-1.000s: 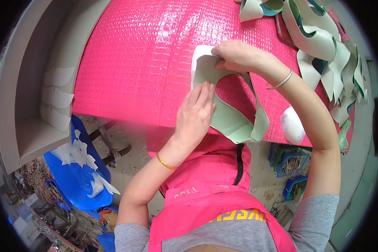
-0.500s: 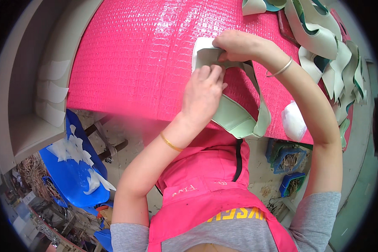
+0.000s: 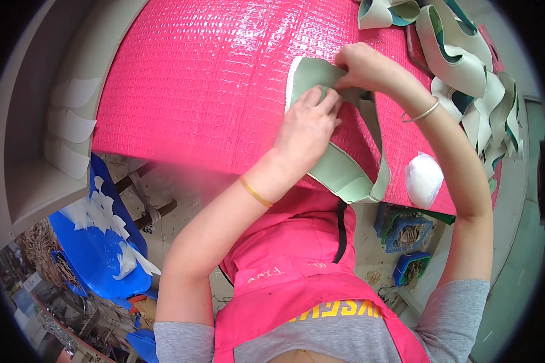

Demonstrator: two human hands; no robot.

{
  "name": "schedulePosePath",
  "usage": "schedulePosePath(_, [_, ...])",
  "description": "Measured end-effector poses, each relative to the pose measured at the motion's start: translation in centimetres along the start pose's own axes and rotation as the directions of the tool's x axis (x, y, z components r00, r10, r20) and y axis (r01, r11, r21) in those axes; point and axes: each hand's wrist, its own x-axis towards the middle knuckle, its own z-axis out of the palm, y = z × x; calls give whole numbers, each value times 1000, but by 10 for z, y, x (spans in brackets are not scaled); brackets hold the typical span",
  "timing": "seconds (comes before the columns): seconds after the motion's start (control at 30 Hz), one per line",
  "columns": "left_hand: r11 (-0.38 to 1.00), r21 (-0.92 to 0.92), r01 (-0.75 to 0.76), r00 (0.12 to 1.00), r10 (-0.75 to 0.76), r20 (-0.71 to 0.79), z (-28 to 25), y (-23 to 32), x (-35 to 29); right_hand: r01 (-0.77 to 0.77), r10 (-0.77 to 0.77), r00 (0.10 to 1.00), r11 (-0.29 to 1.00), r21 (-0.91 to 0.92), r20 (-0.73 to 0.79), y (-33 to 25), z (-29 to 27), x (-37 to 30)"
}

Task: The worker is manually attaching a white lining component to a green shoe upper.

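A pale green leather-like shoe upper (image 3: 342, 172), looped with an open middle, lies on the pink table covering (image 3: 194, 91). White material shows along its far left edge. My left hand (image 3: 309, 127) is closed at the piece's inner edge, fingers bent and close together. At its far side, my right hand (image 3: 366, 66) curls inward with fingers pinched on the upper. Its fingertips are partly hidden, close to those of my left hand. A crumpled white wad (image 3: 424, 179) rests near the table's front edge, below my right forearm.
Several similar white and green pieces (image 3: 451, 60) are heaped at the far right. A grey shelf (image 3: 27, 181) with white cut pieces (image 3: 69, 127) borders the left side. Below the table stand a blue bin (image 3: 91, 260) holding white scraps and small baskets (image 3: 406, 235).
Both hands have shifted slightly right. The far part of the upper has opened out, showing more of its green face and less white. The view has shifted a little too.
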Motion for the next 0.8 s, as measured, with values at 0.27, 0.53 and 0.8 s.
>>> schedulePosePath(0.27, [990, 137, -34, 999, 31, 24, 4, 6, 0, -81, 79, 919, 997, -11, 386, -2, -22, -13])
schedulePosePath(0.53, [978, -184, 100, 991, -82, 101, -54, 8, 63, -2, 26, 990, 986, -169, 140, -14, 3, -74])
schedulePosePath(0.8, [886, -448, 122, 633, 278, 722, 10, -23, 140, 80, -231, 927, 891, -446, -295, -49, 27, -109])
